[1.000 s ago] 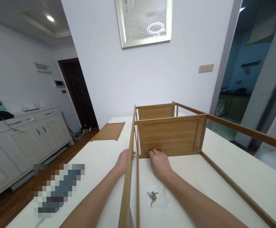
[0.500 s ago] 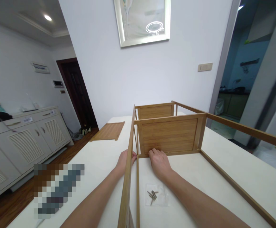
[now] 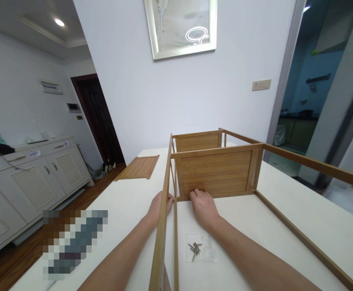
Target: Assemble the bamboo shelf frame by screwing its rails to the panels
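A wooden shelf frame (image 3: 176,242) lies on its side on the white table (image 3: 127,198), with a shelf panel (image 3: 215,171) standing upright across it. My right hand (image 3: 203,206) is closed against the panel's lower left edge, its fingers curled at the wood. My left hand (image 3: 159,208) is outside the left rails, at the corner where panel and lower rail meet. Its fingers are pinched together there; a rail covers part of the hand, and what it holds is hidden. Several screws (image 3: 196,248) lie on a clear plastic bag (image 3: 206,254) between my forearms.
A loose wooden panel (image 3: 138,167) lies at the table's far left. A second shelf panel (image 3: 199,142) stands farther back in the frame. The frame's long rails (image 3: 303,234) reach toward me on the right. A blurred-out object (image 3: 76,244) is at the near left.
Both hands stay at the panel's lower left corner, and the left fingers shift very slightly. The whole view moves a little; the frame and screws keep their places.
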{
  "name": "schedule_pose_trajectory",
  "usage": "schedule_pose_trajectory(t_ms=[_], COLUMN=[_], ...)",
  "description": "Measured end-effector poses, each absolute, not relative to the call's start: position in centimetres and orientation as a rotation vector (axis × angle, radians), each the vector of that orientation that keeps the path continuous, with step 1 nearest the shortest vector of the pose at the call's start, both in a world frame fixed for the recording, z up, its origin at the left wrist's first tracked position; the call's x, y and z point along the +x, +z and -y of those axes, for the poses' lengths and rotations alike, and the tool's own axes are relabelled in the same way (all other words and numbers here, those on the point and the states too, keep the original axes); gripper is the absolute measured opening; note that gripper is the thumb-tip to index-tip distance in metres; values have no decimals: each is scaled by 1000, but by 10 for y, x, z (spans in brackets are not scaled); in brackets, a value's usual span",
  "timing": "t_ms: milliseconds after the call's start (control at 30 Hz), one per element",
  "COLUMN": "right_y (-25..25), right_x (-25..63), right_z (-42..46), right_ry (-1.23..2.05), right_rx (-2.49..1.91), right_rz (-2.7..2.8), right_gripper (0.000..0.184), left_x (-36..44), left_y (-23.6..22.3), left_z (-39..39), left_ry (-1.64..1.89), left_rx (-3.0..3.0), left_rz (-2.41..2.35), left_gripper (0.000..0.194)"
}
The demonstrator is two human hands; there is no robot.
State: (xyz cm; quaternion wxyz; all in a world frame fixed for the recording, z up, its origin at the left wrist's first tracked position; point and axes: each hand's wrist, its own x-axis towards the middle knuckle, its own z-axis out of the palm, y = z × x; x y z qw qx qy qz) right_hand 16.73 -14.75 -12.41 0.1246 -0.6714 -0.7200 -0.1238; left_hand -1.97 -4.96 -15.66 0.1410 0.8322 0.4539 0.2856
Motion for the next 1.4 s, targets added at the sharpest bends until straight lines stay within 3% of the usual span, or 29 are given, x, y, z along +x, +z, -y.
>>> schedule_pose_trajectory(t_ms=[633,1100,1400], right_y=[-126,-126,-122], right_x=[168,164,166], right_z=[147,148,149], right_ry=[-382,-402,-412], right_rx=[-1962,-1899,-1946], right_rz=[2077,2114,2083], right_gripper=[23,18,20], left_x=[-20,-17,-20], left_y=[-154,-152,-146], left_z=[57,56,58], left_ry=[820,820,821], left_rx=[2541,2376,2368], left_rz=[-1283,-1360,-1338], left_gripper=[22,10,17])
